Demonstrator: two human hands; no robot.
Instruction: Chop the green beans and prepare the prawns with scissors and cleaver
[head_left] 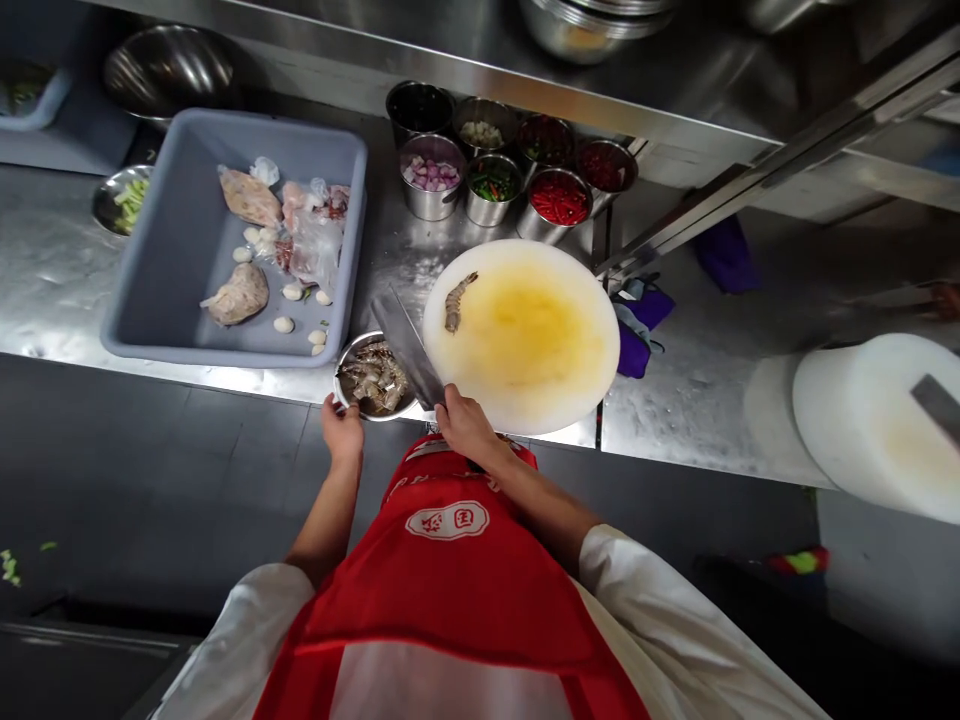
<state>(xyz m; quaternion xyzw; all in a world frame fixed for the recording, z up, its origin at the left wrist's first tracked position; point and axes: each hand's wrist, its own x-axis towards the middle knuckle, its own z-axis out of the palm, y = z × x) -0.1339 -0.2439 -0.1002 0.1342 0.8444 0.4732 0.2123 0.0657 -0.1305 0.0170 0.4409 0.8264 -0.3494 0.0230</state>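
My left hand point(343, 430) grips the rim of a metal bowl point(411, 405) near the counter's front edge. Several grey, unpeeled shrimp point(373, 375) lie in the bowl. In my right hand point(463, 425) is a broad-bladed cleaver point(409, 350), its blade tilted between the bowl and a round white cutting board point(555, 390). The blade covers part of the bowl's right side. One shrimp point(455, 305) lies alone on the left part of the board, whose middle is stained yellow.
A large grey tub point(292, 145) with bagged food and garlic cloves stands at the left. Behind the board are several metal containers point(431, 200) of chopped ingredients. Purple cloth point(634, 350) lies right of the board, and another round block point(840, 420) stands farther right.
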